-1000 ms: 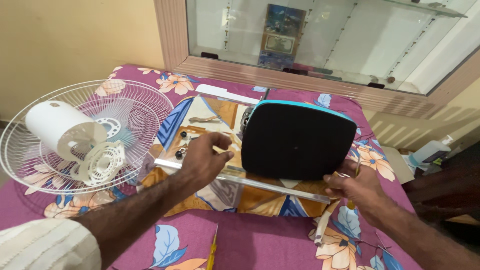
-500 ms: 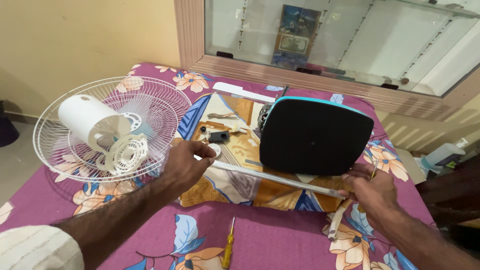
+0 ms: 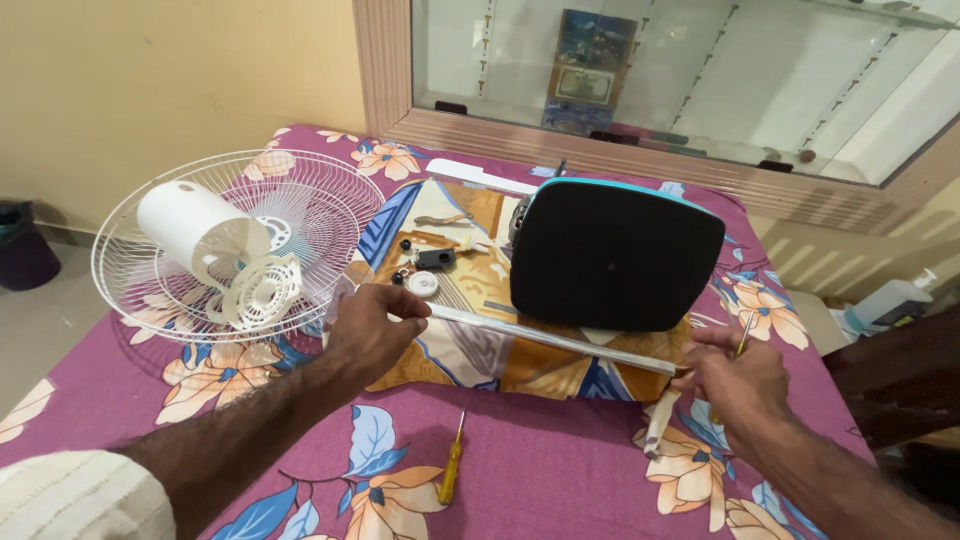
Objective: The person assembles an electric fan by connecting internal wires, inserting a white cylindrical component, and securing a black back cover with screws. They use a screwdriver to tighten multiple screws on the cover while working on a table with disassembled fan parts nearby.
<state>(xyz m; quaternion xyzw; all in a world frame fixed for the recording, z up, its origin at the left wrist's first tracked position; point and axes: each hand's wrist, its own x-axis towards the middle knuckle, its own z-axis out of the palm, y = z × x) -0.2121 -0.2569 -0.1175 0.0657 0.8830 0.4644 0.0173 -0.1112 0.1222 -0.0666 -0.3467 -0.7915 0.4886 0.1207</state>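
Observation:
A long white pole (image 3: 545, 338) lies slanted across a patterned cloth (image 3: 455, 350), in front of a black fan base with a teal rim (image 3: 615, 255). My left hand (image 3: 372, 328) is closed around the pole's left end. My right hand (image 3: 738, 378) is at the pole's right end, fingers curled on it, with a thin yellowish tool (image 3: 745, 335) sticking up between them. A white fan grille with its motor housing (image 3: 225, 245) lies to the left of my left hand.
A yellow screwdriver (image 3: 452, 470) lies on the purple floral bedspread (image 3: 560, 470) near me. Small parts sit on the cloth: a black piece (image 3: 435, 258), a white round cap (image 3: 422, 283), pliers (image 3: 445, 220). A glass-fronted cabinet (image 3: 640, 80) stands behind, and a dark bin (image 3: 22, 245) is at the far left.
My left hand has come down from the small parts to the pole's left end. The view has shifted, so the screwdriver on the bedspread now shows fully.

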